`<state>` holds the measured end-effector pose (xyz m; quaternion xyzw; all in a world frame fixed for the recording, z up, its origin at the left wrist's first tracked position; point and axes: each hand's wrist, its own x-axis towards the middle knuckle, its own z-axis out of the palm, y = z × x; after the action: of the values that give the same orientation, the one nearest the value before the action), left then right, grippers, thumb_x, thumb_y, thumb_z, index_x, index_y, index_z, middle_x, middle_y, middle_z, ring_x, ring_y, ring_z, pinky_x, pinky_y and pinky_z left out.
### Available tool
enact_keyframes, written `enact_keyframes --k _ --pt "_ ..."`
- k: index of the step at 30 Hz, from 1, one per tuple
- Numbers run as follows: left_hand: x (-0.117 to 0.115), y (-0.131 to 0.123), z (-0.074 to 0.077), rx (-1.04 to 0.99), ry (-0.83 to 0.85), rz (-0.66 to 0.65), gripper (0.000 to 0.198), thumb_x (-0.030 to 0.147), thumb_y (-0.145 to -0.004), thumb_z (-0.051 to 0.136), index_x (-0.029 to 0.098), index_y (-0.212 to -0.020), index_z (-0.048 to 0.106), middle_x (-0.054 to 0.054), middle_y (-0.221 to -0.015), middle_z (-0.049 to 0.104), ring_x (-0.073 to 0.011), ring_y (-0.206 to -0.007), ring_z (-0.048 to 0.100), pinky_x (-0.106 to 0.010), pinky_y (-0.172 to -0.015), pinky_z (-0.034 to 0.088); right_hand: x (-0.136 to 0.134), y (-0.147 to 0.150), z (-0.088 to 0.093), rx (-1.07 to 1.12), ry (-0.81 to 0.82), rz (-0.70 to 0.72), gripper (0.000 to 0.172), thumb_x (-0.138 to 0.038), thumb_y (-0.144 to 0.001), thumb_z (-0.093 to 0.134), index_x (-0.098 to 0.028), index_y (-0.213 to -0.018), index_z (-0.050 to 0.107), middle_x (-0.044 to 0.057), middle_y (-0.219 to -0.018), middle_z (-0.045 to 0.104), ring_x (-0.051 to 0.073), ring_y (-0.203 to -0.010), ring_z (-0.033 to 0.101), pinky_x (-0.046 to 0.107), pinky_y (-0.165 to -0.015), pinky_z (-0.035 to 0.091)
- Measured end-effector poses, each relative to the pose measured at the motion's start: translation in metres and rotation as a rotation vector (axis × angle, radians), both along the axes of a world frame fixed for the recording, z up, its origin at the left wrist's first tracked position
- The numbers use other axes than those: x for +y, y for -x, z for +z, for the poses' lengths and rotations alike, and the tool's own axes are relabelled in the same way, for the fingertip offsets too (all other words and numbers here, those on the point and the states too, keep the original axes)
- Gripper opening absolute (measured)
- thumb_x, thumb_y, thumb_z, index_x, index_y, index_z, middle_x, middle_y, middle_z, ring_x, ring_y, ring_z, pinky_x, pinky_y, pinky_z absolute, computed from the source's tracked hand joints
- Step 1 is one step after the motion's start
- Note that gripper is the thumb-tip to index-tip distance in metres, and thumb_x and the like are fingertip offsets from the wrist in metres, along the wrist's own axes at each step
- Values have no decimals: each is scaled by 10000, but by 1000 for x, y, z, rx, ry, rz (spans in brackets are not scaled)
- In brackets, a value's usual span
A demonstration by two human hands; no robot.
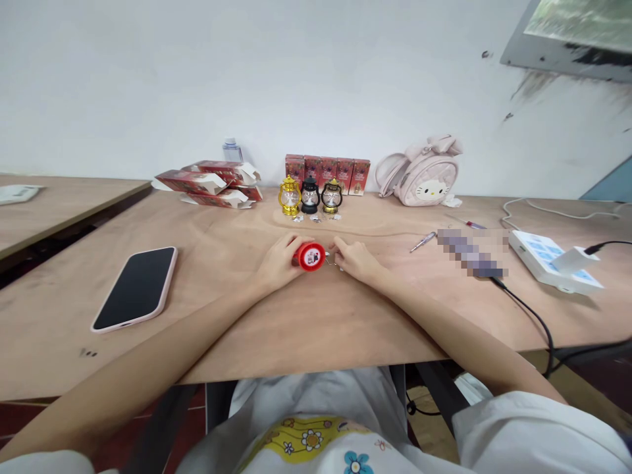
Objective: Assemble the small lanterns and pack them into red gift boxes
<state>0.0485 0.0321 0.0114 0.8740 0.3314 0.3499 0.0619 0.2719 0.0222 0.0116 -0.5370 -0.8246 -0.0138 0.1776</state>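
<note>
From the far left, I've got a phone point(135, 288) lying face up on the tabletop point(296, 342), near the left forearm; a careless sweep of that arm could nudge it. Behind it, loose red cartons point(190, 180) overlap with flaps open, and a knock could slide them. Now the middle: my left hand point(282, 264) has its fingers wrapped around the side of a red round piece point(312, 257), its base turned towards me, just above the front half of the tabletop. That grip sits on one side, so a hard push from the other could twist the piece loose. Beyond it stand a gold lantern point(290, 197), a black lantern point(310, 196) and a bronze lantern point(332, 196), close together, so a bump to one could tip its neighbour. Just right of the red piece, thin metal point(332, 264) shows beside my right hand point(353, 259), whose fingers are curled; I cannot tell whether they pinch it. Pull too hard and it might bend. Further right, a slim tool point(422, 242) lies loose; a brushing elbow could roll it.
</note>
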Motion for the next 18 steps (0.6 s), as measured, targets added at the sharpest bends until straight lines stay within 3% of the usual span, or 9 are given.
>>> enact_keyframes --k 4,12,18 --pt "0 0 0 11 6 10 418 304 -796 642 216 -1195 558 -72 -1141 607 -252 -1083 585 -383 -934 490 0 -1 -3 110 -124 80 218 -69 -852 478 -186 -1006 579 83 -982 721 218 -888 680 291 -755 490" --pt "2 0 -2 -6 -32 -10 394 299 -811 634 189 -1182 563 -84 -1122 610 -245 -1064 589 -364 -912 493 -29 16 6 429 -635 375 129 -143 -934 489 -222 -943 590 47 -899 730 166 -864 696 293 -784 558" --pt "3 0 -5 -22 -58 -30 367 309 -831 615 193 -1176 568 -86 -1123 606 -237 -1050 593 -359 -905 496 -31 29 2 430 -762 571 141 -64 -900 525 -185 -950 579 62 -822 714 167 -798 687 290 -719 581"
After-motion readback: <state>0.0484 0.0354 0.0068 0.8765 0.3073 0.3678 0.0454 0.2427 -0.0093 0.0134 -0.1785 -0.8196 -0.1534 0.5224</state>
